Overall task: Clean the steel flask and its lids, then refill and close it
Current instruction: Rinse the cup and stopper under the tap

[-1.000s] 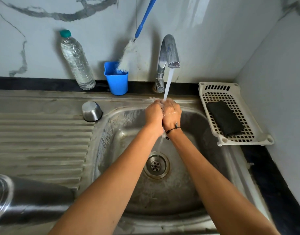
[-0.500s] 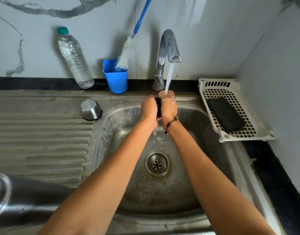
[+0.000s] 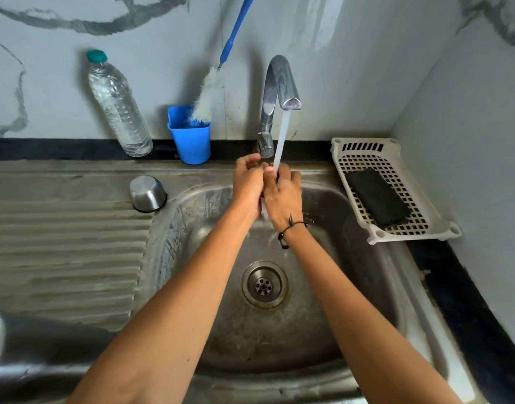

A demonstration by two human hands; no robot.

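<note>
Both hands, left hand [image 3: 248, 182] and right hand [image 3: 282, 192], are rinsing a small, mostly hidden lid with fingers curled around it under the tap stream [image 3: 280, 141]; wet grip risks dropping it toward the drain [image 3: 264, 284].

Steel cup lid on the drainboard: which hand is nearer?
Left. The left hand is under the tap, right of the steel cup lid; the right hand is beyond it, farther right.

A plastic water bottle [image 3: 119, 104] stands beside a blue cup [image 3: 190, 142] holding a brush [image 3: 205, 96], while a dark sponge [image 3: 378, 196] lies in a white basket [image 3: 358, 145].
</note>
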